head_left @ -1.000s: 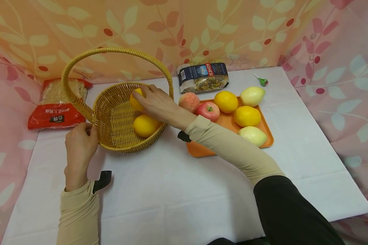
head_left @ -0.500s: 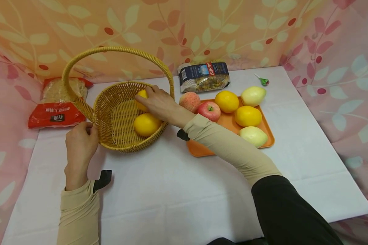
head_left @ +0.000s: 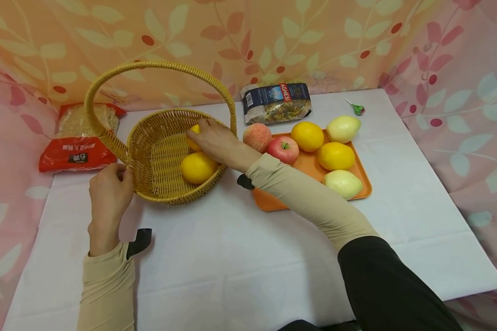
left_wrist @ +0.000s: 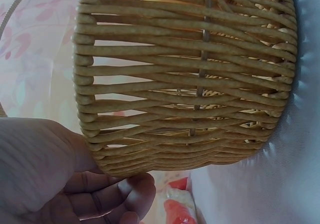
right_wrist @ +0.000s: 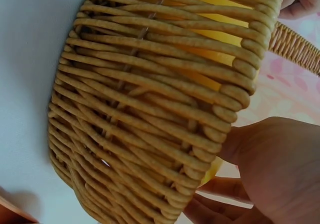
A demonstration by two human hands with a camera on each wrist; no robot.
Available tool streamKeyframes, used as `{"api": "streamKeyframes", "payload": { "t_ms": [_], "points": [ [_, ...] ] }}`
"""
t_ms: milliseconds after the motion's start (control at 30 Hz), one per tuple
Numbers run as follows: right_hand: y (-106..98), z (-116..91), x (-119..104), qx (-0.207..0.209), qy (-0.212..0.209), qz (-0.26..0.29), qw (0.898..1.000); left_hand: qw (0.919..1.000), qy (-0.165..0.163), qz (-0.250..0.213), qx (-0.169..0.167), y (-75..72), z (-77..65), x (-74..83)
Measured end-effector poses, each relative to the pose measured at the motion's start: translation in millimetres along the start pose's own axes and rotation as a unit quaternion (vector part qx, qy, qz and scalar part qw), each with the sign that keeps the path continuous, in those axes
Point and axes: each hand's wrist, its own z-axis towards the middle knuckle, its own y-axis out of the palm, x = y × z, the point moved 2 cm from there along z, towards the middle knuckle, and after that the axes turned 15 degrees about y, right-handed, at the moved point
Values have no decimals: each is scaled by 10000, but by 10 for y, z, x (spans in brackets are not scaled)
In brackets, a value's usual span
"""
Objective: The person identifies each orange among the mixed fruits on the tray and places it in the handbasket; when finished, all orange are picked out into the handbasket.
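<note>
In the head view, the left hand (head_left: 109,195) pinches the left rim of a yellow woven basket (head_left: 163,154) near the foot of its arched handle (head_left: 161,66). The left wrist view shows the thumb and fingers around the rim (left_wrist: 112,171). The right hand (head_left: 221,142) reaches over the basket's right side and holds a yellow lemon (head_left: 193,137), partly hidden by the fingers, inside the basket. A second lemon (head_left: 199,168) lies beside it against the right wall. Through the weave, yellow fruit (right_wrist: 220,39) shows in the right wrist view.
Right of the basket, an orange tray (head_left: 269,201) carries a peach (head_left: 257,137), a red apple (head_left: 283,150), two lemons (head_left: 336,156) and two pale green fruits (head_left: 343,184). Behind stand a pasta packet (head_left: 276,103) and a lollipop (head_left: 358,109). A red bag (head_left: 78,149) lies left.
The right hand has shifted slightly right and nearer with its lemon, closer to the basket's right wall. The left hand has stayed on the rim.
</note>
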Motion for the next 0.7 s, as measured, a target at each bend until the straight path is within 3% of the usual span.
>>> {"api": "streamKeyframes", "payload": {
  "t_ms": [700],
  "points": [
    [-28, -48, 14, 34, -77, 58, 9999, 10000, 15, -8, 25, 2, 2, -7]
  ]
}}
